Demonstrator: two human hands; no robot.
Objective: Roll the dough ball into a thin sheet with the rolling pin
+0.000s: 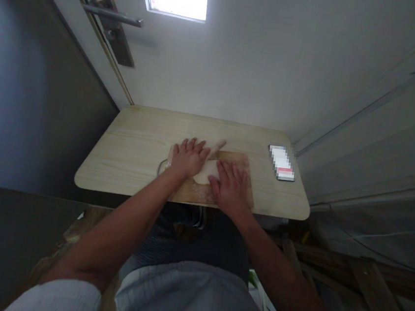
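A flat piece of pale dough [206, 173] lies on a wooden cutting board [242, 160] dusted with flour. My left hand [189, 158] rests palm down over the board's left side, its fingers stretched out and apart. Beside those fingers, one end of a wooden rolling pin [219, 146] sticks out; the rest of the pin is hidden, and I cannot tell if the hand presses on it. My right hand [231, 183] lies flat with spread fingers at the right edge of the dough, thumb and fingertips touching it.
The board sits on a small pale wood-grain table [127, 142] against a white door with a metal handle [114, 15]. A phone [282, 163] lies at the table's right end. Wooden beams [365, 276] and a grey sheet [363, 221] are at the right.
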